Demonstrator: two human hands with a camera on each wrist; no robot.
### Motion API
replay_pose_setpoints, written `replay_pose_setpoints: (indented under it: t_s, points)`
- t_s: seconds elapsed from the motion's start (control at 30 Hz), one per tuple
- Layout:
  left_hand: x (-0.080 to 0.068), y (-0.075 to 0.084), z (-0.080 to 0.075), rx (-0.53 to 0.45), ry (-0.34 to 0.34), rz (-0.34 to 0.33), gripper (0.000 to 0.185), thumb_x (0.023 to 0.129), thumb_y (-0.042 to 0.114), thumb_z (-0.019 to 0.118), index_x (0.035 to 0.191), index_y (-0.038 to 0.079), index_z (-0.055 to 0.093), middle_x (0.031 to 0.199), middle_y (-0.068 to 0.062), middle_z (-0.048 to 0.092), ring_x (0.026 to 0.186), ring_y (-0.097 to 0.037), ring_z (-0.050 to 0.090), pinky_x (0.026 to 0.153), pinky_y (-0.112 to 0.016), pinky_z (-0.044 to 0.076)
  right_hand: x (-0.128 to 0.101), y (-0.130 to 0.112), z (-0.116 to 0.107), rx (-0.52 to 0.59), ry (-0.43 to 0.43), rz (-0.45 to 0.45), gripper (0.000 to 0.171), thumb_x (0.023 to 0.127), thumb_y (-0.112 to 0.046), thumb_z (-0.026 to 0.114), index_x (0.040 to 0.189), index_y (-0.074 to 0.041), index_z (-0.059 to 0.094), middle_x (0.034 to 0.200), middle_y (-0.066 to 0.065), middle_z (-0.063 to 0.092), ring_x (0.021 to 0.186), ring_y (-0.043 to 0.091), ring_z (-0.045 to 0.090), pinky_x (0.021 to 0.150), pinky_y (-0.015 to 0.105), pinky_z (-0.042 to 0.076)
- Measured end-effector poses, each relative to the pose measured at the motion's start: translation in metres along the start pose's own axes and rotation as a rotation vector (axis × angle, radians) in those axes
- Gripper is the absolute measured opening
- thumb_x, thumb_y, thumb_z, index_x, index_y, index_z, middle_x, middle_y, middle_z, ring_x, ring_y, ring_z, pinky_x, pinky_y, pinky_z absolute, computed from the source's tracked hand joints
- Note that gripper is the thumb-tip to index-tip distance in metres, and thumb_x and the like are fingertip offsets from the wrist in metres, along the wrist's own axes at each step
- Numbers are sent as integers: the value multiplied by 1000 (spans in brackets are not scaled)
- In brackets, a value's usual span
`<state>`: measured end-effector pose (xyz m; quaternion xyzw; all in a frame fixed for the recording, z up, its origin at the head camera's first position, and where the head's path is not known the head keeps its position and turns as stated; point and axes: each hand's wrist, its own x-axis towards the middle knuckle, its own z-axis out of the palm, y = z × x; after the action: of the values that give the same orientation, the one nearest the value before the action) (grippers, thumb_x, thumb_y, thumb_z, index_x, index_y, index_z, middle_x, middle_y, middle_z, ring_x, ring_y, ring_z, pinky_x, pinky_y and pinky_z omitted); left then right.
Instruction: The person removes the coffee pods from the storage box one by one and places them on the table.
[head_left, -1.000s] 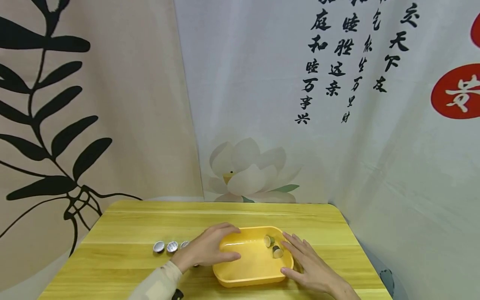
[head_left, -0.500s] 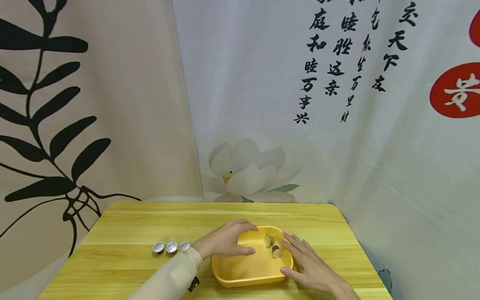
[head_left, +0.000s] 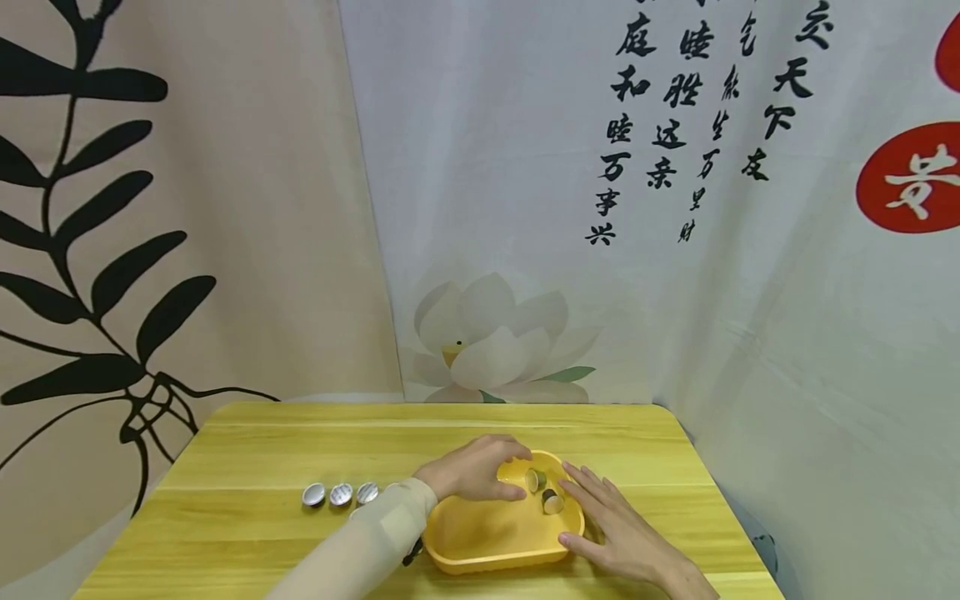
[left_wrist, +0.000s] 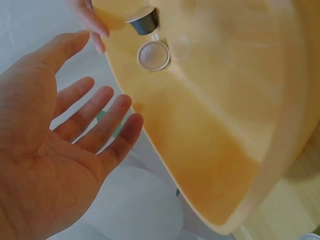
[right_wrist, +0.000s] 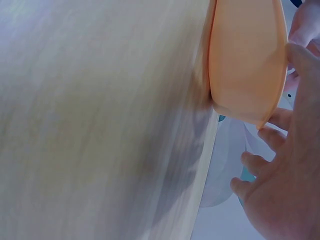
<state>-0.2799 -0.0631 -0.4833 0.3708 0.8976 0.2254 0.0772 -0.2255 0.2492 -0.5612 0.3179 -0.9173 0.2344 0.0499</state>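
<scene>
A yellow plastic tray (head_left: 487,537) stands on the table with two small coffee capsules inside. The greenish capsule (head_left: 536,481) and the dark-bodied capsule (head_left: 552,502) lie on their sides near its right end. Over the tray, my left hand (head_left: 480,469) has thumb and fingers spread apart just left of the capsules. Nothing is between those fingers in the left wrist view, where the dark capsule (left_wrist: 144,22) shows beyond the thumb. My right hand (head_left: 618,533) rests its extended fingers along the tray's right rim; the right wrist view shows its fingertips at the tray wall (right_wrist: 245,60).
Several silver-lidded capsules (head_left: 341,495) sit in a group on the wooden table (head_left: 247,467) left of the tray, partly behind the left sleeve (head_left: 367,542). A printed cloth (head_left: 525,183) hangs behind the table.
My left hand has moved rightward across the tray toward the two capsules, its fingers still parted. The right hand stays at the right rim.
</scene>
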Motion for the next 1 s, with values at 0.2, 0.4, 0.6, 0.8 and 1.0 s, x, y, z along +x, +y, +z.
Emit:
replay_pose_setpoints:
  t_s: [0.2, 0.4, 0.6, 0.8, 1.0]
  points:
    - [11, -1, 6, 11, -17, -4, 56, 105, 32, 83, 153, 9, 68, 156, -7, 71, 135, -29, 74, 112, -33, 63, 0, 1, 0, 6, -3, 1, 76, 109, -56, 71, 169, -13, 52, 185, 8, 37, 166, 50, 41, 125, 81, 38]
    - [19, -1, 12, -3, -36, -23, 54, 104, 31, 84, 151, 9, 69, 156, -7, 72, 131, -28, 77, 106, -29, 65, 0, 0, 1, 27, -8, 9, 76, 109, -54, 71, 170, -13, 51, 186, 9, 36, 166, 50, 41, 124, 83, 37]
    - [28, -1, 20, -3, -60, -52, 55, 104, 30, 85, 153, 12, 69, 156, -2, 72, 129, -25, 78, 104, -28, 65, -1, 0, 0, 27, -10, 11, 75, 109, -53, 71, 170, -14, 51, 186, 10, 36, 166, 50, 41, 125, 82, 38]
    - [35, 2, 28, 45, -102, -90, 58, 103, 33, 86, 156, 17, 68, 154, 3, 73, 128, -20, 77, 105, -30, 65, -1, 2, 1, 28, -21, 16, 76, 110, -55, 70, 172, -15, 49, 187, 9, 34, 167, 49, 39, 126, 81, 37]
    - [39, 4, 32, 75, -135, -85, 57, 102, 32, 88, 154, 18, 69, 147, 5, 77, 135, -14, 73, 115, -33, 62, 0, 3, 2, 30, -24, 18, 75, 110, -55, 70, 172, -17, 49, 188, 4, 32, 167, 48, 40, 125, 81, 38]
